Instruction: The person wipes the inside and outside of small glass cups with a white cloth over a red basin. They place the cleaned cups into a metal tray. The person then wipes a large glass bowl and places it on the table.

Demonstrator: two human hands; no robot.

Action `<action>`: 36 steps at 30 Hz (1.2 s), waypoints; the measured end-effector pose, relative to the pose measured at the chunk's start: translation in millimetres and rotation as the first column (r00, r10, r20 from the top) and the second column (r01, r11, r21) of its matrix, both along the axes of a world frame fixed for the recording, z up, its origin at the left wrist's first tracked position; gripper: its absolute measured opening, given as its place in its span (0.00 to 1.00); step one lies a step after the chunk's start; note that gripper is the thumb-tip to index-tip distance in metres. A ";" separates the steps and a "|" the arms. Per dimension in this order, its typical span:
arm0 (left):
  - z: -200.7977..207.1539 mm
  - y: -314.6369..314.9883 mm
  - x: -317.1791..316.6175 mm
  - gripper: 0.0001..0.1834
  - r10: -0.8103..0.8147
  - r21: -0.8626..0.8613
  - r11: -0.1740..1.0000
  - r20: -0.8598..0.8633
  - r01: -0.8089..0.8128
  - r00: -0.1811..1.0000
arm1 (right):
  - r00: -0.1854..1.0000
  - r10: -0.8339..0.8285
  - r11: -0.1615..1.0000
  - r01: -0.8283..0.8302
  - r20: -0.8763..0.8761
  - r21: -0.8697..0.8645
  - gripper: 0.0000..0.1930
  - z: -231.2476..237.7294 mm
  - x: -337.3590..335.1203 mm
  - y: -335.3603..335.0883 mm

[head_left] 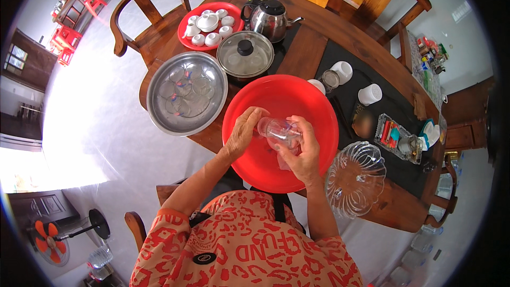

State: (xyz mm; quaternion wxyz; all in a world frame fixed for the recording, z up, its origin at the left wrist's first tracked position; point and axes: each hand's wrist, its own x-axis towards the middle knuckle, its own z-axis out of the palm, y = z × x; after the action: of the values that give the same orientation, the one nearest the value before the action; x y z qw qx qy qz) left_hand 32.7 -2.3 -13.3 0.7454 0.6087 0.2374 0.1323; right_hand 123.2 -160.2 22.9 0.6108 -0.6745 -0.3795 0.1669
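Observation:
A clear drinking glass (pixel 286 134) lies tilted on its side between my two hands, above a wide red plastic basin (pixel 319 103). My right hand (pixel 304 154) is closed around the glass's wider body, thumb toward me. At the narrower end, my left hand (pixel 243 132) has its fingers curled against the glass. Something clear shows low in the basin under my right hand, too blurred to name. To the left, a steel basin (pixel 158 114) holds several clear glasses (pixel 186 91) standing close together.
Behind the basin stand a lidded pot (pixel 232 59), a steel kettle (pixel 268 24) and a red tray (pixel 183 27) of white teaware. Right of it are a ribbed glass bowl (pixel 353 180), white cups (pixel 370 94) and a crystal tray (pixel 383 122). Wooden chairs (pixel 141 0) surround the table.

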 end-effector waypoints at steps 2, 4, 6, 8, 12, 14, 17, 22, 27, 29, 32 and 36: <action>-4.7 0.7 -1.0 0.17 -0.016 -0.063 0.998 0.023 0.017 1.000 | 0.928 0.005 0.990 0.049 -0.372 0.133 0.37 -15.3 1.9 -1.8; -4.3 0.8 -2.9 0.21 -0.037 -0.091 0.995 0.118 0.047 0.992 | 0.955 -0.011 0.995 0.041 -0.298 0.093 0.36 -17.3 3.7 -2.5; 4.1 0.5 -3.8 0.29 -0.061 0.320 0.947 0.083 0.031 0.995 | 0.996 -0.026 0.998 0.021 -0.083 -0.060 0.35 -19.7 9.4 -6.8; 15.9 -2.9 -3.6 0.35 -0.095 0.611 0.791 0.068 0.034 0.993 | 0.999 -0.013 0.999 0.015 0.052 -0.048 0.34 -21.4 9.7 -4.4; 22.3 -10.0 0.3 0.40 -0.178 0.830 0.558 0.098 0.018 0.979 | 0.989 0.023 0.999 -0.016 -0.149 0.043 0.33 -19.0 -1.4 2.9; 14.9 -8.3 -3.5 0.39 -0.180 0.850 0.526 0.134 -0.020 0.974 | 0.974 0.059 0.996 -0.044 -0.217 0.072 0.33 -20.3 -2.4 3.4; 16.6 -10.6 -5.4 0.36 -0.156 0.807 0.590 0.133 -0.015 0.979 | 0.983 0.091 0.996 -0.089 -0.162 0.019 0.34 -21.3 0.8 0.9; 21.6 -13.2 -7.8 0.32 -0.034 0.914 0.404 0.038 -0.021 0.999 | 0.977 0.076 0.995 -0.087 -0.201 -0.046 0.36 -16.0 0.7 2.5; 23.4 0.7 -14.8 0.29 0.130 0.990 0.124 0.051 -0.067 0.990 | 0.998 0.007 0.993 -0.014 -0.061 -0.115 0.36 -17.1 -1.8 4.5; 28.9 5.7 -17.9 0.30 0.169 0.998 0.055 0.011 -0.020 0.986 | 0.998 -0.027 0.994 0.021 -0.049 -0.106 0.35 -22.7 0.9 -2.6; 37.6 16.1 -15.6 0.30 0.155 0.999 -0.026 0.048 -0.045 0.987 | 0.994 -0.071 0.993 0.062 -0.084 -0.102 0.33 -36.1 2.8 -13.1; 52.2 18.9 -10.2 0.30 0.143 0.998 0.028 0.046 -0.051 0.989 | 0.991 -0.084 0.994 0.075 -0.106 -0.081 0.31 -40.4 0.1 -17.4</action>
State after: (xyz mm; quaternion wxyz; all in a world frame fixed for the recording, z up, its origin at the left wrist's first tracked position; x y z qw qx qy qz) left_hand 22.5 16.6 38.9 0.0947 0.9415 0.1439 0.2897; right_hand 123.3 -177.7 -17.5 0.6104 -0.7020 -0.3115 0.1937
